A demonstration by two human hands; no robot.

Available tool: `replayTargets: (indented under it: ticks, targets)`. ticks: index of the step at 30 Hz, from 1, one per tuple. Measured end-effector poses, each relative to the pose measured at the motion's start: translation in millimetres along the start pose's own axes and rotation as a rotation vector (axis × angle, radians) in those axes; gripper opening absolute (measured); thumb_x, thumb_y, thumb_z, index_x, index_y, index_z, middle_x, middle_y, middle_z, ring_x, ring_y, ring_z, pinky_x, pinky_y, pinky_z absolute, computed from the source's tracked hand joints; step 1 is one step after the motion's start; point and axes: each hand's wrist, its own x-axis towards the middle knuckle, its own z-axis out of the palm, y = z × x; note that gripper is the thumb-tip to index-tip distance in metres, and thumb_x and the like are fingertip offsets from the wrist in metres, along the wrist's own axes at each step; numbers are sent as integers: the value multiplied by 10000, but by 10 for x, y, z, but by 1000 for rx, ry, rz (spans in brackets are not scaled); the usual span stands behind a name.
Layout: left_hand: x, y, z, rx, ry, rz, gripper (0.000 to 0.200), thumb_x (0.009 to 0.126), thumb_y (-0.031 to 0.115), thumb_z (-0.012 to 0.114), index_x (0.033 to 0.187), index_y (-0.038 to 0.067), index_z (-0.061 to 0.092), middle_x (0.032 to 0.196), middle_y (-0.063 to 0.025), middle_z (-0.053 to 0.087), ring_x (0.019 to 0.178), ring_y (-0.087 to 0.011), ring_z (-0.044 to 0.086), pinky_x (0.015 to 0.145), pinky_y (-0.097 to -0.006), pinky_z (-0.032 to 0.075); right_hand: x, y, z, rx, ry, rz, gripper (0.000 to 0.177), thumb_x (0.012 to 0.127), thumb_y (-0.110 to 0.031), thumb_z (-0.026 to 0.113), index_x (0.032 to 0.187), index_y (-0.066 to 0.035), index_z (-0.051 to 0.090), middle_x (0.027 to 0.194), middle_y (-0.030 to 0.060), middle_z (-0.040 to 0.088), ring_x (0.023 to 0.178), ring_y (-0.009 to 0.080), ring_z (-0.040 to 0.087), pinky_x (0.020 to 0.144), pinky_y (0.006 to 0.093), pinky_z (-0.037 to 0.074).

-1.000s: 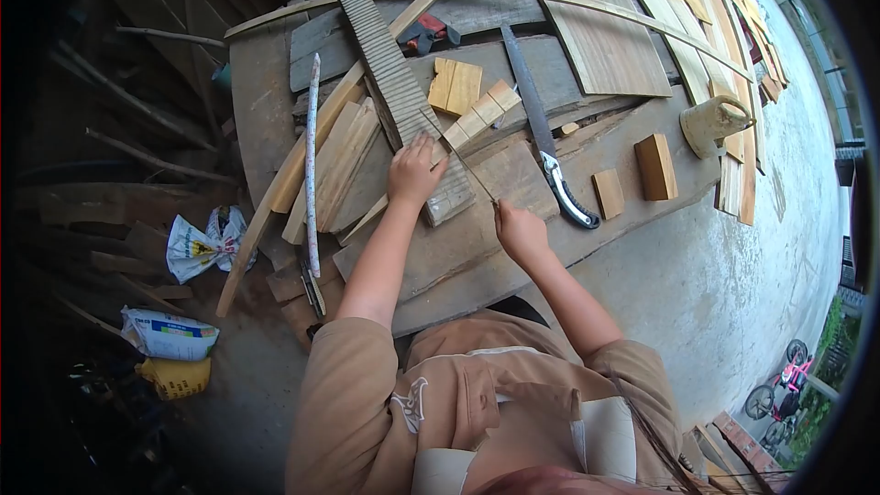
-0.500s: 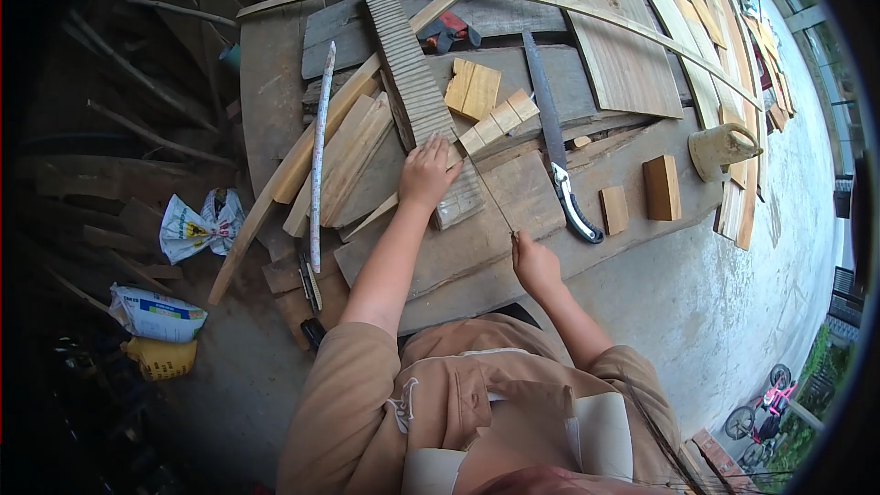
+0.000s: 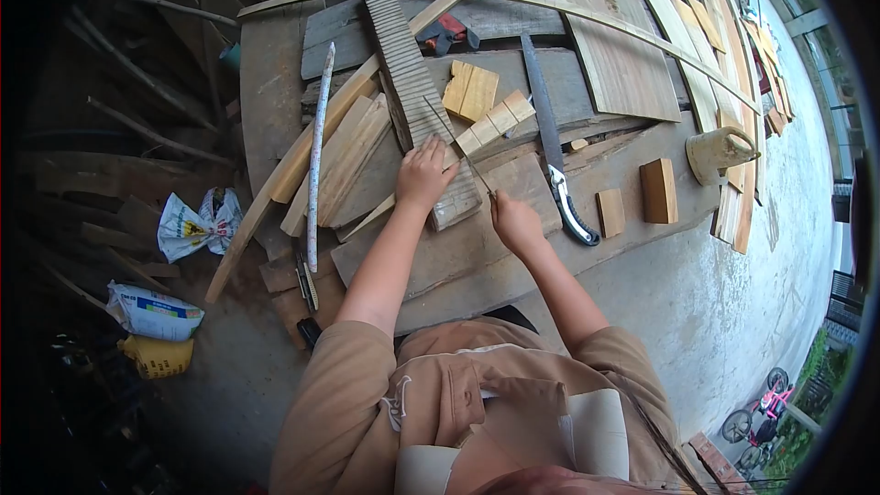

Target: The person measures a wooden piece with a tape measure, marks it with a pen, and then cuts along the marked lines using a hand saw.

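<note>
Workbench: right hand holds blade across grooved board.

Left hand lies flat; right hand is clenched.

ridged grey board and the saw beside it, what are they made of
The long ridged grey board looks like bare weathered wood, matt, with cut grooves. The saw with the black-and-white handle has a dull grey blade, probably metal; the glossy handle is likely plastic.

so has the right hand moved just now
Yes: the right hand, gripping a thin rod, has pushed forward, now level with the handsaw handle rather than behind it.
</note>
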Motion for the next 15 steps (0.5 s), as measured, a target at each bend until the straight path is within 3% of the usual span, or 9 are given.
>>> replayTargets:
  ticks: [6,15]
  targets:
    - [-13,-23,12,11,4,23,437,732,305,602,1044,4,547,1130,-122,540,1079,-211,494,890,-331,381,-706,138,-216,-8,-99,113,195,852,-222,417,809,-41,474,607,210,562,575,379,564,514,483,436]
    - [1,-3,4,29,-32,7,448,749,324,582,1059,4,538,1131,-119,540,1103,-198,477,914,-327,353,416,-256,-8,28,-16,19,217,849,-225,398,824,-33,496,689,218,584,664,387,577,593,477,454]
